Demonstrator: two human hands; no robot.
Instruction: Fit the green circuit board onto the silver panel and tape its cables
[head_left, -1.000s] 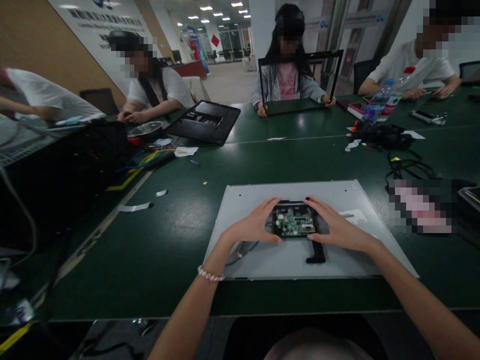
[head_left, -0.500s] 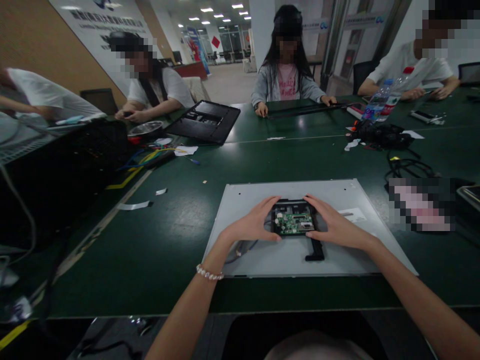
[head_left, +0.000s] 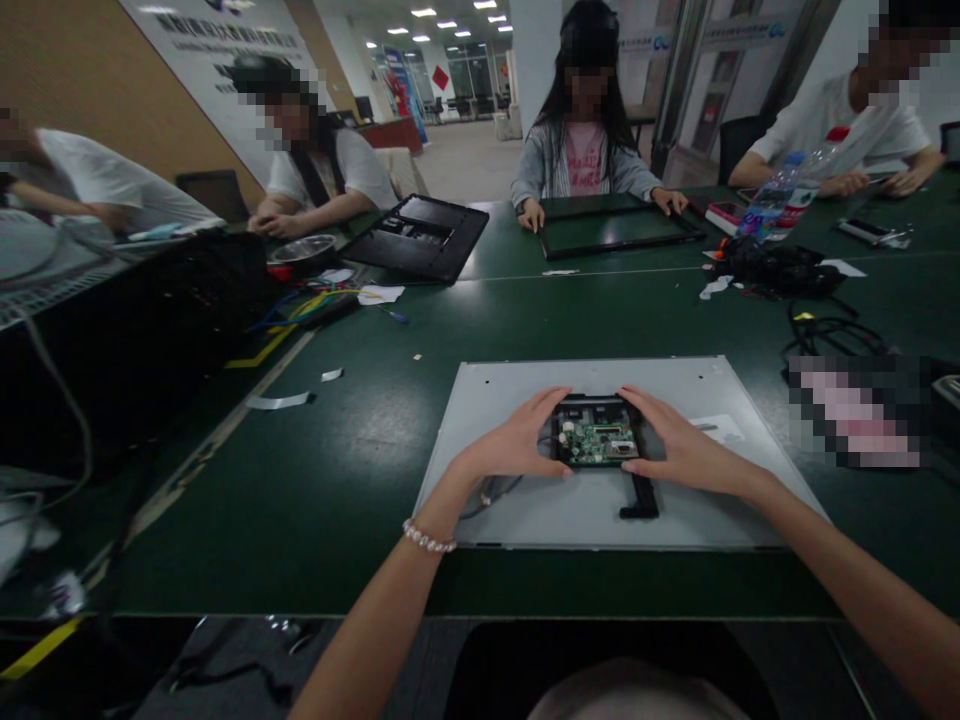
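Note:
A flat grey metal panel (head_left: 487, 400), apparently the back of a display, lies on the green table. On its middle is a black housing (head_left: 592, 400) with a green circuit board (head_left: 592, 445) inside. My left hand (head_left: 514, 440) grips the housing's left side, thumb at the near edge and fingers at the far edge. My right hand (head_left: 694, 450) holds the right side in the same way. A black L-shaped strip (head_left: 642, 497) extends from below the housing toward me. Grey cables (head_left: 487, 497) lie beside my left wrist. The housing's side edges are partly covered by my hands.
Across the table, a person's hands hold a thin black frame (head_left: 622, 244). A black back cover (head_left: 420, 240) lies at the far left, near a metal bowl (head_left: 304, 250). Bottles (head_left: 776, 200) and black cables (head_left: 836, 325) are on the right. A large black case (head_left: 150, 330) stands left.
My view has shifted slightly. Both my hands keep their hold on the housing. Across the table, the person's black frame has tilted, so its opening now shows.

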